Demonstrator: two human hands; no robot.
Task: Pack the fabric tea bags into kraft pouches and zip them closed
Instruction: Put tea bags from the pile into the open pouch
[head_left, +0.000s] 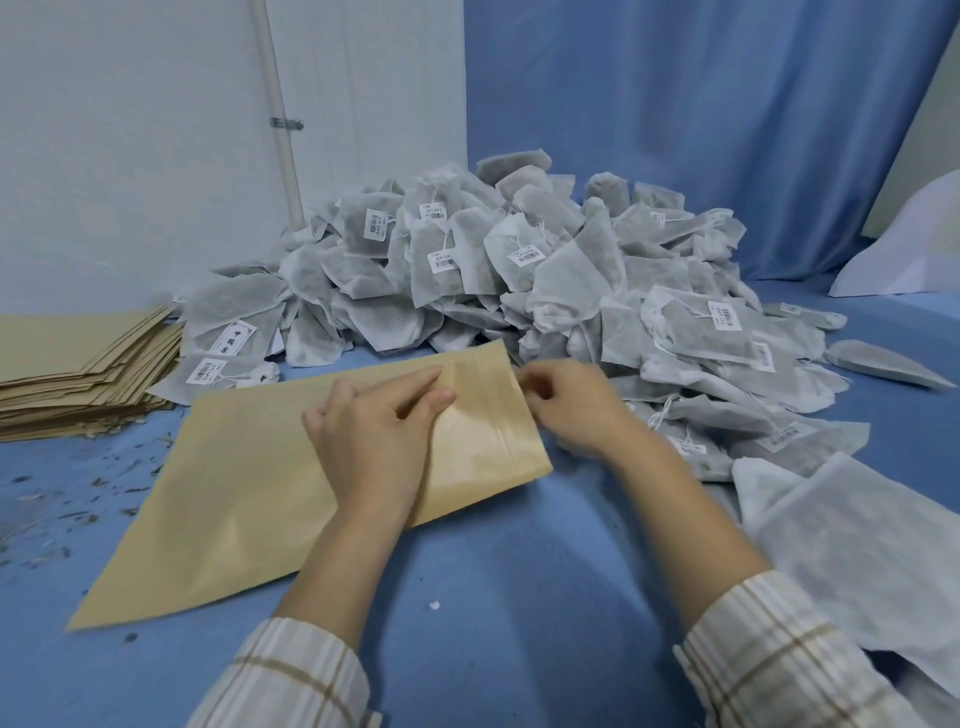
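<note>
Many fabric tea bags: a big heap of fabric tea bags (519, 280) fills the far middle and right of the blue cloth surface (493, 571), several with white barcode labels and strings showing.
Blue cloth surface: it carries everything and runs up behind the heap as a hanging blue curtain (701, 130).
Kraft pouch: one large kraft pouch (249, 483) lies flat near the front middle of the surface, its long side running from the front left corner toward the heap, its far right end under both hands.
Pouch stack: a stack of flat kraft pouches (78, 369) sits at the left edge, just beside the heap's left end.
White fabric sheets: loose white fabric pieces (857, 545) lie at the front right edge.
Left hand: the left hand (374, 436) rests palm down on the pouch's right end, fingers mostly straight and pressing the paper, thumb spread toward the right.
Right hand: the right hand (566, 400) has its fingers curled and pinches the pouch's far right corner at the edge nearest the heap.
Sleeves: both forearms come out of cream plaid sleeves (769, 649) at the front edge.
Crumbs: dark dried bits (78, 499) are scattered on the surface at the left, in front of the stack.
</note>
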